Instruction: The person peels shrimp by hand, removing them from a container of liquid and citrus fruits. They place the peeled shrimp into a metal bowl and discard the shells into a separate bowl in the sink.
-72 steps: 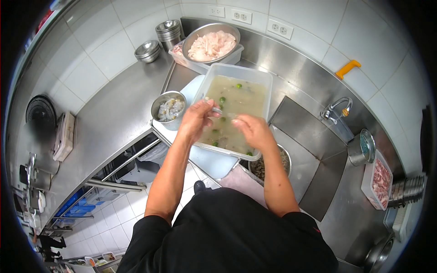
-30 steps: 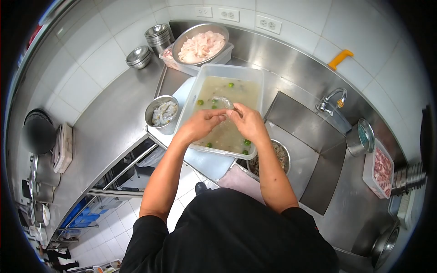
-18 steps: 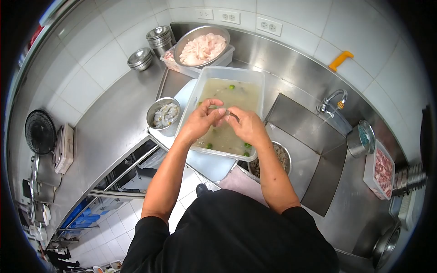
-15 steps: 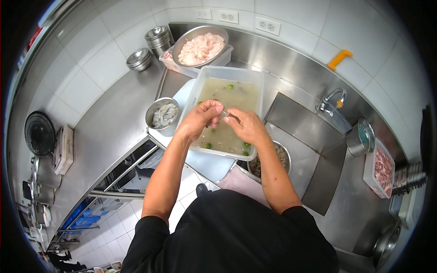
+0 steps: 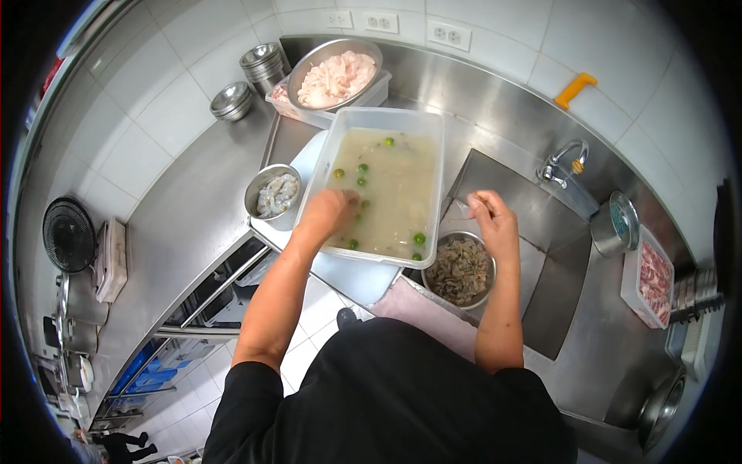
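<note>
My left hand (image 5: 331,213) is over the left side of a clear plastic tub (image 5: 439,166) of cloudy water with several green limes (image 5: 419,239) floating in it. Its fingers are curled, slightly blurred, and what they hold is hidden. To its left, a metal bowl (image 5: 253,203) contains peeled shrimp (image 5: 277,195). Off the tub's right side, my right hand (image 5: 496,223) is raised above the sink with fingers pinched; a small pale bit at the fingertips is too faint to name. Below it sits a metal bowl (image 5: 491,284) of grey-brown shrimp or shells (image 5: 460,271).
A bowl (image 5: 294,77) of pale pink meat strips (image 5: 338,80) rests on a plastic container behind the tub. The faucet (image 5: 568,161) rises behind the sink (image 5: 533,209). At right are a metal pot (image 5: 610,236) and a tray of red meat (image 5: 655,282). Steel bowls (image 5: 232,100) stand back left.
My hands, together over the tub before, have parted. The right swung right to above the sink, uncovering the bowl there; the left drew back left and slightly down. The view shifted slightly.
</note>
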`<state>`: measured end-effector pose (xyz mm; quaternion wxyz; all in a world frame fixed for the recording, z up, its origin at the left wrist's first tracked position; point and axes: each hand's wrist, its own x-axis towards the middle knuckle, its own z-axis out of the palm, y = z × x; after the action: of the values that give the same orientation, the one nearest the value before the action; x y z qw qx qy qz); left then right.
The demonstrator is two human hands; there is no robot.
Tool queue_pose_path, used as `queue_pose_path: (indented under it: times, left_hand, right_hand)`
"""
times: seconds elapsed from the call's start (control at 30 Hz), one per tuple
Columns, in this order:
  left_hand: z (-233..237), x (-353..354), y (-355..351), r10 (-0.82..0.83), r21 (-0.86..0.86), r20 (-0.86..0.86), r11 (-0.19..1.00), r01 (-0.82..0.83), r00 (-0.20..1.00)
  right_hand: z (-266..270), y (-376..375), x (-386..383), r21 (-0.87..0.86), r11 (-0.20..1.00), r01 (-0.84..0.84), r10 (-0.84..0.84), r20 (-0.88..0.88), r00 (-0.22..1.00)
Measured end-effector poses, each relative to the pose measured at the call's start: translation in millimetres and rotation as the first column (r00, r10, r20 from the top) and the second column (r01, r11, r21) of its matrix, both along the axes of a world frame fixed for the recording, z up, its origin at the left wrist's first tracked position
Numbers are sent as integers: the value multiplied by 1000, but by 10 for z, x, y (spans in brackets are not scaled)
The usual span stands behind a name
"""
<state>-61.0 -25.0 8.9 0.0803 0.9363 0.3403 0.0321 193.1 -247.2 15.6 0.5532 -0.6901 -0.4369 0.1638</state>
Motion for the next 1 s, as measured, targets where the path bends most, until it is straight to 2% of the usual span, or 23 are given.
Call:
queue_pose_path:
  times: [0.03, 0.07, 0.13, 0.17, 0.23, 0.27, 0.33, 0.37, 0.4, 0.47, 0.57, 0.6, 0.7, 0.73, 0.8, 0.9, 1.0]
  left_hand:
    - [-152, -23, 39, -68, 51, -164, 996, 77, 984]
    - [-239, -34, 56, -124, 92, -325, 982, 162, 937]
    - [32, -6, -141, -97, -114, -182, 990, 77, 978]
    - [165, 11, -244, -70, -221, -114, 974, 43, 991]
    - [230, 19, -352, 9, -275, 93, 961, 17, 996]
    - [243, 18, -406, 56, -309, 190, 951, 6, 980]
    - [311, 58, -502, 143, -369, 200, 927, -61, 969]
    - [327, 79, -531, 189, -397, 208, 913, -94, 960]
    - [273, 86, -529, 246, -517, 297, 854, -61, 923]
    - [133, 70, -492, 387, -709, 441, 703, 50, 810]
    - [238, 21, -500, 513, -844, 452, 511, 163, 730]
    - [249, 0, -467, 528, -849, 456, 499, 174, 717]
    - [145, -58, -390, 553, -850, 492, 471, 234, 672]
    - [108, -62, -374, 544, -843, 504, 480, 244, 670]
    - [109, -46, -387, 516, -829, 523, 493, 264, 678]
    - [112, -38, -405, 474, -819, 510, 522, 237, 718]
    - [140, -47, -430, 459, -814, 517, 526, 248, 723]
  right_hand:
    - [-77, -76, 80, -56, 995, 79, -79, 2, 997]
    - [-159, -146, 155, -266, 960, 87, -44, 163, 986]
    - [-295, -236, 252, -623, 759, 189, 125, 424, 897]
    - [-328, -225, 246, -490, 840, 235, 66, 521, 851]
    - [-354, -150, 193, -184, 942, 279, -87, 671, 737]
    - [-247, -76, 104, -110, 973, 202, -84, 648, 757]
    - [149, 178, -166, 49, 998, 49, -68, 606, 793]
    - [245, 289, -309, 70, 996, -63, 8, 602, 799]
    - [312, 403, -452, 91, 980, -179, 89, 601, 795]
    - [332, 641, -721, -14, 970, -243, 208, 571, 794]
    - [283, 845, -870, -143, 945, -295, 325, 523, 788]
    - [280, 919, -892, -179, 935, -308, 355, 513, 781]
    - [230, 965, -948, -71, 922, -382, 362, 513, 778]
    - [246, 962, -960, -96, 923, -374, 371, 483, 793]
    - [267, 942, -966, -146, 927, -344, 373, 416, 829]
    - [194, 959, -939, -157, 935, -319, 355, 442, 824]
    - [34, 1011, -897, -149, 934, -325, 356, 312, 881]
